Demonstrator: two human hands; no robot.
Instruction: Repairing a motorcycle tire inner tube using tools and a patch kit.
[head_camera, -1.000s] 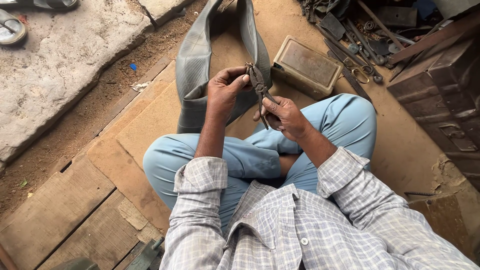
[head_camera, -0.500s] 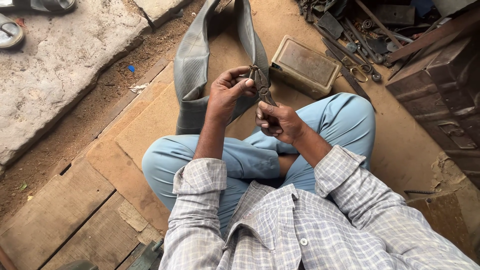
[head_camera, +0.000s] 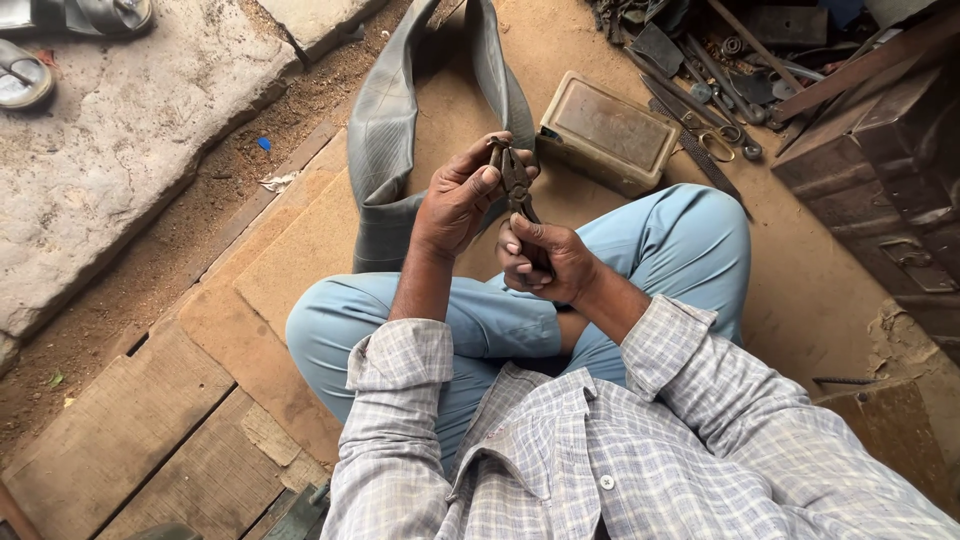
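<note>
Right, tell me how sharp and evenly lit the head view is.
Head view: soft, even daylight, no glare; left hand, right hand and pliers are sharp with no motion blur; the tool pile at top right sits in dimmer shade.

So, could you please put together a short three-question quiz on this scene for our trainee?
1. True or false: the right hand grips the handles of the dark, worn metal pliers.
2. Which thing lies on the floor just beyond the hands? A) grey rubber inner tube B) red bucket C) white plate
3. Fill in: the left hand touches the pliers near their ____.

Key: 1 true; 2 A; 3 head, the upper end with the jaws.
</note>
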